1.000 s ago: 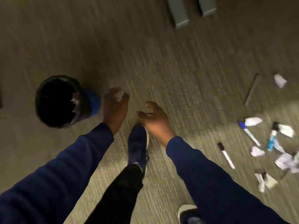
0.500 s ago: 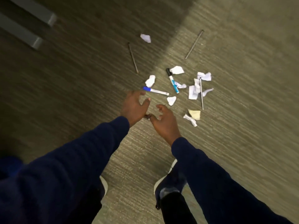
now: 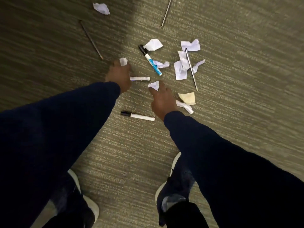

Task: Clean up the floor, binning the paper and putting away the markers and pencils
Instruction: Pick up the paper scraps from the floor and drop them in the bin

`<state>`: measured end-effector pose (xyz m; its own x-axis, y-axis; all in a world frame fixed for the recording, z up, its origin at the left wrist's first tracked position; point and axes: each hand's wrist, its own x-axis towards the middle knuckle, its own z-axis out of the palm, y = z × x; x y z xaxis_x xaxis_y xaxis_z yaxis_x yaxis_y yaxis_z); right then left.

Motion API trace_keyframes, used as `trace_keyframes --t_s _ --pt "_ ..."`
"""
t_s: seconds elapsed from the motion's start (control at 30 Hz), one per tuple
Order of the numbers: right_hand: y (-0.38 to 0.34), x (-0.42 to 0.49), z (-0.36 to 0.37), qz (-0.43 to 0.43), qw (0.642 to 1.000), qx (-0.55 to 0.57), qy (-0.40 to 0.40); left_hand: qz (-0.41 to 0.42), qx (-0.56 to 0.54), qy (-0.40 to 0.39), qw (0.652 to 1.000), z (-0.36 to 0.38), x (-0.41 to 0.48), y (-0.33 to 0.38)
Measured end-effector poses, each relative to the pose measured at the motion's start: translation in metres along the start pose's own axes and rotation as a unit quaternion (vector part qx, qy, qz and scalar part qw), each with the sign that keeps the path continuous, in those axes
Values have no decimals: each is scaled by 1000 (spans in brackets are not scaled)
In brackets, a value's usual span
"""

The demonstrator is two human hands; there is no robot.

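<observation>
Both hands reach down to litter on the carpet. My left hand [image 3: 118,74] pinches a small white paper scrap [image 3: 123,61] at its fingertips and partly covers a white marker [image 3: 140,78]. My right hand [image 3: 162,99] closes its fingertips on a crumpled paper scrap [image 3: 154,85]. A black-capped white marker [image 3: 137,115] lies between my wrists. A teal marker [image 3: 150,60] lies beyond the hands. Three pencils lie around: one far left [image 3: 91,39], one at the top [image 3: 167,12], one on the paper pieces at right [image 3: 191,68]. The bin is out of view.
More torn paper lies ahead: a piece at the top left [image 3: 101,8], white pieces [image 3: 153,44] [image 3: 190,45] [image 3: 180,69], and a yellow piece [image 3: 187,98] by my right hand. My shoes [image 3: 174,191] [image 3: 85,203] stand on the carpet below.
The view swung from the bin to the litter pile. Both hands moved forward and down into the pile, and each now has a paper scrap at its fingertips.
</observation>
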<state>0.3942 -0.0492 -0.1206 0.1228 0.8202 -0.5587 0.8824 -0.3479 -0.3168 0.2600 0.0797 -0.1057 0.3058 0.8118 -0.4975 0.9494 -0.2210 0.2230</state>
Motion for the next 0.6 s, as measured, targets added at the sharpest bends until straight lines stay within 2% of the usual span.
trace_keyframes --t_s 0.1,0.2,0.3,0.37,0.43,0.53,0.6 --pt "1 6 11 -6 998 -17 59 31 11 57 998 12 5 -6" --pt "6 1 17 -4 995 25 97 47 9 112 993 13 9 -10" --pt "26 -14 8 30 982 94 161 39 -47 130 990 12 10 -8" --pt "52 -29 -3 45 974 93 201 51 -66 131 988 13 11 -6" --pt "78 -44 -10 53 976 47 204 93 -44 131 986 12 8 7" --pt "102 -55 -5 62 986 -41 149 177 11 128 976 13 6 36" --pt "112 -54 0 71 987 -53 131 213 29 115 970 16 10 56"
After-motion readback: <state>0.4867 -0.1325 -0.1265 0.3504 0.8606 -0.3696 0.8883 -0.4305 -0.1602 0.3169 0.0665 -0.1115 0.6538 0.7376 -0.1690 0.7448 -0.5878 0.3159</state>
